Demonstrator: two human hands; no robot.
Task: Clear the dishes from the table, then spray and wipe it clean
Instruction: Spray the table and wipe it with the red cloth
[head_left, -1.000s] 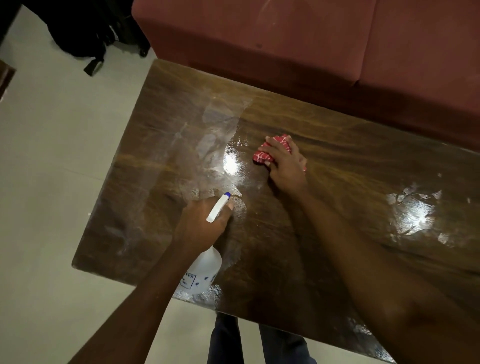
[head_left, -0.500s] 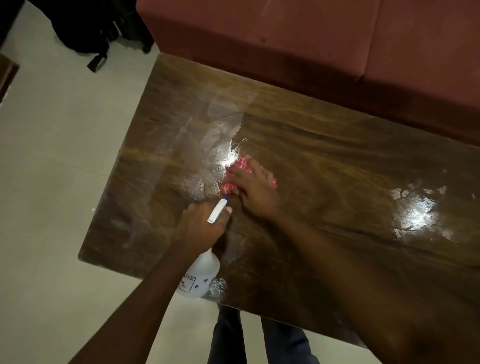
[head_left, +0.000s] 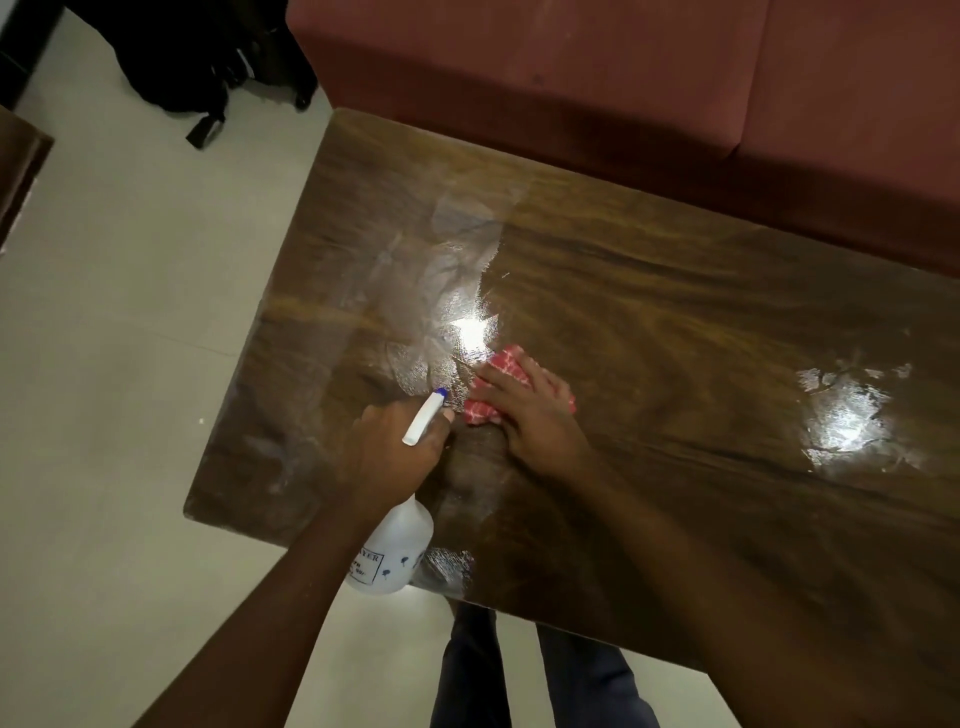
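A dark glossy wooden table (head_left: 675, 322) fills the middle of the view, with wet streaks and bright glare patches on its surface. My left hand (head_left: 387, 452) grips the head of a white spray bottle (head_left: 395, 545) with a blue-tipped nozzle, held over the table's near left edge. My right hand (head_left: 530, 410) lies flat with straight fingers on a red and white checked cloth (head_left: 498, 366), pressing it onto the tabletop just right of the nozzle. No dishes are on the table.
A dark red sofa (head_left: 623, 78) runs along the table's far side. A black bag (head_left: 197, 67) lies on the pale tiled floor (head_left: 119, 364) at the upper left. My legs (head_left: 519, 675) stand at the near edge.
My right hand slid the cloth from the table's middle toward me and left, close to the spray nozzle. My left hand kept holding the bottle in about the same place.
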